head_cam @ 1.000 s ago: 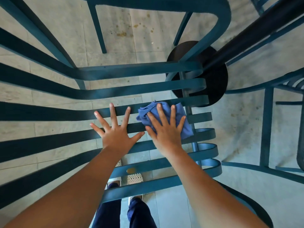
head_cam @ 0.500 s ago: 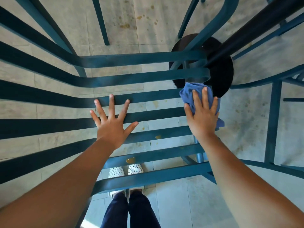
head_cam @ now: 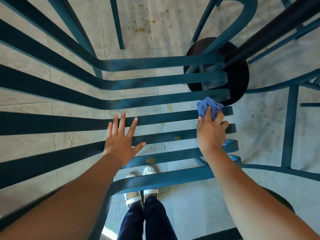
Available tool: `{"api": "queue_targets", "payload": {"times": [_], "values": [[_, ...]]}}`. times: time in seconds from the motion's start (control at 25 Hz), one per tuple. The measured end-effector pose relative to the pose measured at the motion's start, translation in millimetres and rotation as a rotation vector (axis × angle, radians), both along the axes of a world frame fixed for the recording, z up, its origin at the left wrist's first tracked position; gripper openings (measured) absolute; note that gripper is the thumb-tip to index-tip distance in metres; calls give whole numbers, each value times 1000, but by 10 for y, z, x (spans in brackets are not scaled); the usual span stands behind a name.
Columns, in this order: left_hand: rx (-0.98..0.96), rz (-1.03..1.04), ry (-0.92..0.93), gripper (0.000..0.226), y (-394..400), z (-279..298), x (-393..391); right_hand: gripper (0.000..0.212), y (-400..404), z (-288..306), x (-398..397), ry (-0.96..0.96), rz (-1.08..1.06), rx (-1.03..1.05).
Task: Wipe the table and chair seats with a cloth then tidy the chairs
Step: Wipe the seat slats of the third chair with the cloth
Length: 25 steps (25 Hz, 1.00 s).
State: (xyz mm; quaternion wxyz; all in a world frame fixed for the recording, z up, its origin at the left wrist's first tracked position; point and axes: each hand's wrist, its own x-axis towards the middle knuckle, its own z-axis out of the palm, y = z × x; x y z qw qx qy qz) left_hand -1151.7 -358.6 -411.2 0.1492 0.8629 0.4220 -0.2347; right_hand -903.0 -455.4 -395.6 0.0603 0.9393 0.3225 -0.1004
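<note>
Pale tiled floor (head_cam: 135, 18), stained, under a teal slatted metal chair seat (head_cam: 155, 80). Left hand (head_cam: 119, 141) flat, fingers spread, bracing middle slats. Right hand (head_cam: 210, 134) clutching bunched blue cloth (head_cam: 206, 108) at right slat ends. Seat wiping underway; yellowish spots (head_cam: 150, 160) on near slats remaining, chair tidying probably ahead.

Left hand (head_cam: 121, 142) flat on chair seat (head_cam: 86, 122) slats, centre. Right hand (head_cam: 210, 134) with cloth (head_cam: 207, 109) at seat's right edge. Table base (head_cam: 239, 78) on floor (head_cam: 268, 127), far right. Shoes (head_cam: 147, 170) under seat, near.
</note>
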Motion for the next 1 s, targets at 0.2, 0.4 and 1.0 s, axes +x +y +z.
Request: {"api": "queue_targets", "payload": {"times": [0.2,0.4,1.0], "values": [[52,-49,77,78,-108,76,-88,51,-142,151,-272,74,57,-4],[48,-24,69,78,-168,108,-103,57,-155,236,-284,136,121,-104],[134,-107,134,66,-192,237,-176,81,61,-40,-1262,109,805,12]]}}
